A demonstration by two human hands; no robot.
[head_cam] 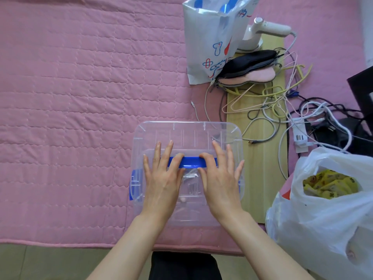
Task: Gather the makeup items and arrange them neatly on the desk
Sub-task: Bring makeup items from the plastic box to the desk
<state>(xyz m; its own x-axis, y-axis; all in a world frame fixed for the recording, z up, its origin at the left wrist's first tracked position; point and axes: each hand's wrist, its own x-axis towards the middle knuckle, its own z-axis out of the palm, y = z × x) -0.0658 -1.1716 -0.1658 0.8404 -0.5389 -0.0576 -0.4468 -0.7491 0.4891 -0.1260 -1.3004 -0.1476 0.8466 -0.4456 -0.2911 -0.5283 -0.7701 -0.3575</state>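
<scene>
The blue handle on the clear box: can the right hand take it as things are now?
Probably yes. The right hand already rests on the lid with its index finger curled over the blue handle, and nothing lies between them.

A single head-worn wide-angle view looks steeply down, close over a clear box (186, 172) on a pink quilt (80, 87), both forearms entering from the bottom edge.
</scene>
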